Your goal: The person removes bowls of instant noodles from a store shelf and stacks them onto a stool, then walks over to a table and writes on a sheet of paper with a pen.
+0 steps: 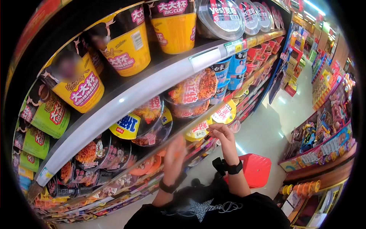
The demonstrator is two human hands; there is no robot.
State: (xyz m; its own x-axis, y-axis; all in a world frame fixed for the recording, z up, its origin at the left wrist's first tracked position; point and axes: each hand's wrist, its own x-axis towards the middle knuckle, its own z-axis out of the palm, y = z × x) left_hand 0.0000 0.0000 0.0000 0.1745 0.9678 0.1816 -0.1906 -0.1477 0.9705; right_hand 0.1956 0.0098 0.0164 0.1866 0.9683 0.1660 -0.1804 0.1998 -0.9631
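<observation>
My right hand point(223, 138) is beside a yellow-lidded noodle cup point(199, 129) at the shelf edge, its fingers apart and bent; nothing shows in it. Just behind that cup lies another yellow-and-white lid point(223, 112). Lower left of them, my left hand point(174, 154) is smeared by motion in front of the lower shelves, near some orange bowls point(146, 166). Its fingers cannot be made out. Above the hands, round noodle bowls with red and orange lids point(193, 87) are stacked on the middle shelf.
Big yellow cups point(127, 44) and clear-lidded bowls point(221, 17) fill the upper shelf, behind a curved grey shelf edge point(126, 99). A red basket point(257, 170) stands on the floor at my right. Across the aisle is a bin of packaged snacks point(320, 126).
</observation>
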